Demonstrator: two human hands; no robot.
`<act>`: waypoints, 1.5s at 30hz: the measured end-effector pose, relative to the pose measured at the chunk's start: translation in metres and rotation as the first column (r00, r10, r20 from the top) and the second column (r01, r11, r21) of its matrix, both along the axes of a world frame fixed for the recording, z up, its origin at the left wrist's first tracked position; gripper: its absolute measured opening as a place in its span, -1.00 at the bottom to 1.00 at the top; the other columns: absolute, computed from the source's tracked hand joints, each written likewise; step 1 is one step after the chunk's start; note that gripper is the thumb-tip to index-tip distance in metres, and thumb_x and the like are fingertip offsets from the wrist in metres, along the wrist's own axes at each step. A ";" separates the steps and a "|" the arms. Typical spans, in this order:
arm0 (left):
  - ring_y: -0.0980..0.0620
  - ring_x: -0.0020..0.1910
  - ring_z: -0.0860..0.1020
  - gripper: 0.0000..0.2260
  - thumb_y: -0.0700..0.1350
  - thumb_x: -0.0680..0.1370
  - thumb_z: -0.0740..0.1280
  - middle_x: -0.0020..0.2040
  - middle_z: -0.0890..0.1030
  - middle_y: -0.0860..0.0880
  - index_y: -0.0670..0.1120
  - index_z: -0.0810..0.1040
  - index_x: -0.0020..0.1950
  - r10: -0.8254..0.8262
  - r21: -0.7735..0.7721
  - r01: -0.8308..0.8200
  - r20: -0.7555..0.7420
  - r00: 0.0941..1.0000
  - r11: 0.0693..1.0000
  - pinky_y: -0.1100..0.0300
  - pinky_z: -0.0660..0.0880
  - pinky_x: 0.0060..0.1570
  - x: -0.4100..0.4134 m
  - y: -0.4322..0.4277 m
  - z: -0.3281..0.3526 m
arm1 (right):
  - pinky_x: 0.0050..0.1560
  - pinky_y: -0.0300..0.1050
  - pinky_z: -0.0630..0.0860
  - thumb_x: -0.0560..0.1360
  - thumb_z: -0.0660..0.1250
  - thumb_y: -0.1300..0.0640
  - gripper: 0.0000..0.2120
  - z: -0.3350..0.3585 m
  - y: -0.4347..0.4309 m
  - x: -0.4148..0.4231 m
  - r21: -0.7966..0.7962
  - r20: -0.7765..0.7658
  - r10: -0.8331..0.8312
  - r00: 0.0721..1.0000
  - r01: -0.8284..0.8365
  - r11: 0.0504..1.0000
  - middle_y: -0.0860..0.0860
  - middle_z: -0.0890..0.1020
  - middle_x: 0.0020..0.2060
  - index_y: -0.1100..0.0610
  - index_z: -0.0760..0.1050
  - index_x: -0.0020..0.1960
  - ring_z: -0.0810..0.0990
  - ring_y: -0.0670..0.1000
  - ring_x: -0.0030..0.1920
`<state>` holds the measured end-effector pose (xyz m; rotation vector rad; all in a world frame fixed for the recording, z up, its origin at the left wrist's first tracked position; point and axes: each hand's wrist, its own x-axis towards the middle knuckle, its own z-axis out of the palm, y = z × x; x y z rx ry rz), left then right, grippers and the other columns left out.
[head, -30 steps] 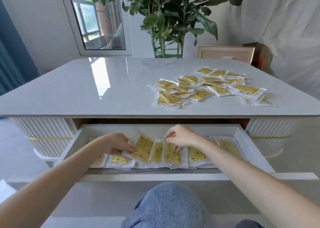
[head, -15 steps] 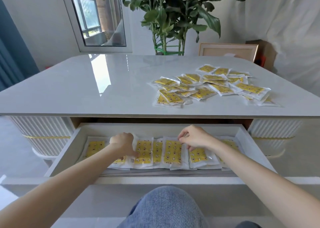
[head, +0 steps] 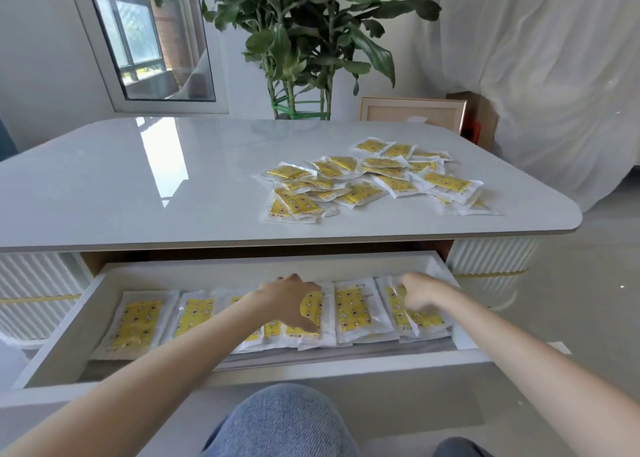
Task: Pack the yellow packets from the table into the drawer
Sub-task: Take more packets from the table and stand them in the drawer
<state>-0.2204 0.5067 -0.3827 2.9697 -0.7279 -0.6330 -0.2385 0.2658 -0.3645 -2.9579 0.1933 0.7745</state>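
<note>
Both hands shifted right since earlier: tabletop [head: 173, 179] pile of yellow packets [head: 374, 179] upper right, drawer [head: 62, 345] row centre, left hand [head: 291, 300] fingers spread flat on one, right hand [head: 420, 292] fingers curled, grip unclear.

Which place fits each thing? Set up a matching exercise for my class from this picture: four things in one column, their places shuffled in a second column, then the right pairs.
Things
1. loose pile of yellow packets
2. row of yellow packets
3. potted plant
4. picture frame

Places
A. behind the table, right of the plant stems
B. inside the open drawer
C. on the tabletop, right half
D. behind the table's far edge, at the middle

Pairs: 1-C, 2-B, 3-D, 4-A
</note>
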 end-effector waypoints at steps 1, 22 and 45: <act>-0.16 0.42 0.27 -0.21 0.21 0.43 0.38 0.49 0.18 -0.09 0.16 0.02 0.53 -0.023 0.011 0.023 -0.029 0.999 1.000 -0.13 0.34 0.33 0.001 -0.006 -0.001 | -0.42 -0.23 0.33 0.51 0.14 0.37 -0.53 -0.002 -0.004 0.000 -0.016 -0.026 0.005 1.000 -0.006 1.000 0.08 0.54 -0.02 0.25 0.33 0.42 0.47 -0.01 -0.27; -0.04 0.40 0.34 -0.39 0.11 0.52 0.31 0.45 0.33 -0.03 0.10 0.16 0.51 -0.014 -0.133 0.019 0.036 0.999 0.991 0.04 0.34 0.34 -0.002 -0.016 0.017 | 0.15 -0.03 0.53 0.52 0.28 0.14 -0.54 0.016 -0.007 -0.012 0.186 0.323 -0.009 0.946 -0.054 0.981 -0.02 0.47 0.35 -0.03 0.36 0.41 0.56 0.00 0.16; -0.05 0.04 0.54 -0.67 -0.09 0.54 0.32 0.14 0.58 -0.05 -0.02 0.46 0.31 0.492 -0.681 -0.256 0.175 0.853 0.686 0.20 0.43 0.02 0.042 0.046 0.125 | 0.03 -0.22 0.38 0.51 0.30 0.17 -0.69 0.114 0.059 0.023 0.470 0.664 -0.105 0.740 -0.305 0.828 -0.06 0.55 0.22 0.03 0.50 0.25 0.50 -0.09 0.08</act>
